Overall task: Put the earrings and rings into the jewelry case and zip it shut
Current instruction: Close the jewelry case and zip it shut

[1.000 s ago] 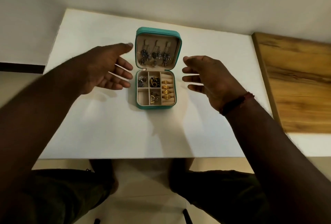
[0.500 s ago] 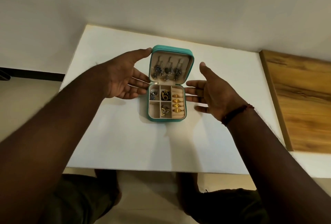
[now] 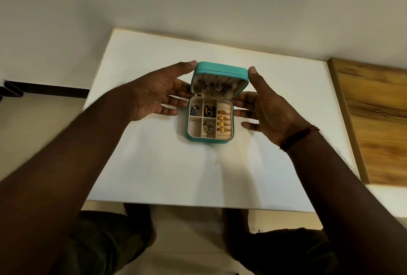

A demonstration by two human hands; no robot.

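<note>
A small teal jewelry case (image 3: 208,140) stands open in the middle of the white table (image 3: 198,175). Its lid (image 3: 220,71) tilts forward over the tray, with dark earrings (image 3: 211,86) hanging inside it. Several gold rings (image 3: 223,120) sit in the padded slots on the right, and small earrings (image 3: 209,110) lie in the square compartments. My left hand (image 3: 158,96) is at the case's left side, thumb tip at the lid's top left corner, fingers straight. My right hand (image 3: 264,107) flanks the right side, thumb at the lid's top right corner.
A wooden board (image 3: 374,120) adjoins the table's right edge. A plain wall rises behind the table. My knees (image 3: 110,241) show below the near edge, over a pale floor.
Both hands have closed in on the case from either side, thumbs reaching the lid's top corners. The lid has tipped forward from upright.
</note>
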